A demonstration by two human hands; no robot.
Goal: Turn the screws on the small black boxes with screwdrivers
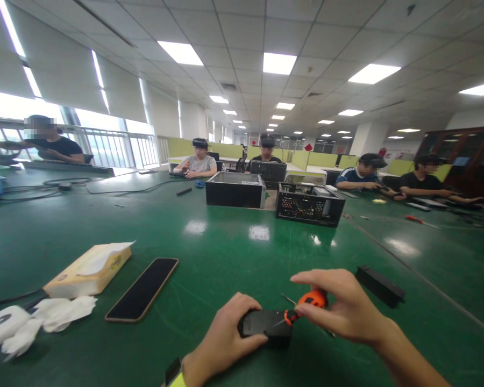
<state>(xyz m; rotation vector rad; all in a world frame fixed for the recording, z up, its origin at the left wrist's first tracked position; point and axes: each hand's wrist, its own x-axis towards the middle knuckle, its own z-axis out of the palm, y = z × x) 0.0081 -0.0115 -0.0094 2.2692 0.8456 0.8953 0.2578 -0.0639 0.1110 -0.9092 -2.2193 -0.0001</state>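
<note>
My left hand (228,341) is wrapped round a small black box-shaped part (262,325), its thumb along the near side and its fingers over the far side. At the right end of that part is a screwdriver (313,299) with an orange and black handle, lying at a slant with its shaft over the part's top. My right hand (347,306) has its thumb against the handle, while the index finger stretches out above it. The other fingers are partly hidden. A thin metal rod (288,299) shows behind the screwdriver; I cannot tell what it belongs to.
On the green table (193,252) lie a phone (143,290), a tissue pack (89,269), crumpled tissues (64,312) and a black block (379,286). Farther back stand two computer cases (234,194) and another screwdriver (415,219). Several people sit around the table.
</note>
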